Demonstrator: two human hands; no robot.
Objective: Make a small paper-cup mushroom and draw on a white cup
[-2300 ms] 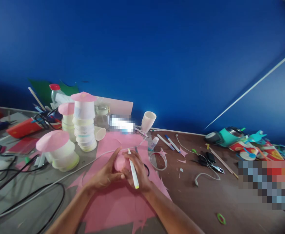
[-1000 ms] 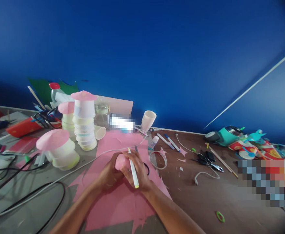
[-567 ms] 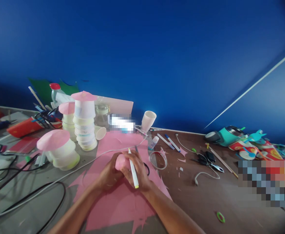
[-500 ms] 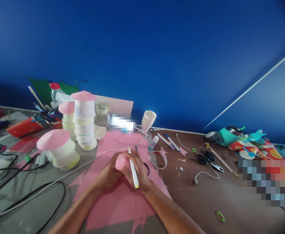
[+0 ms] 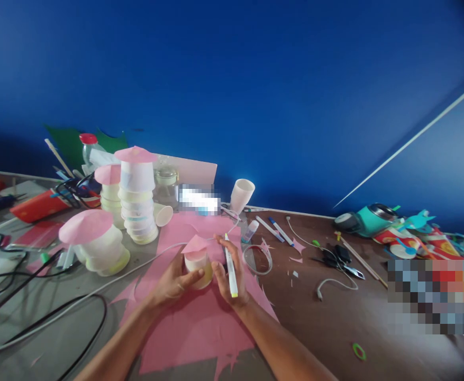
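My left hand (image 5: 172, 286) is wrapped round a small white paper cup (image 5: 197, 263) with a yellowish lower part. A pink paper cone (image 5: 196, 244) sits on top of the cup like a roof, its edge overhanging. To the right, my right hand (image 5: 234, 280) is apart from the cup, its fingers partly raised. Lying across that hand, a white marker with yellow ends (image 5: 230, 270) is held against the fingers. Beneath both hands lies a cut pink paper sheet (image 5: 188, 338). Several stacked-cup towers with pink cone tops, such as the tall one (image 5: 137, 206), stand to the left.
A white cable (image 5: 97, 290) crosses the table and the pink sheet. At the back stands an upright paper cup (image 5: 242, 196). On the right lie a blue-capped marker (image 5: 281, 232), scissors (image 5: 353, 271), paper scraps and a turquoise kettle (image 5: 374, 219). Black cords (image 5: 105, 312) loop on the left.
My hands were close together over the pink cone; now my right hand has moved right with the marker. The cup and its cone now show in my left hand.
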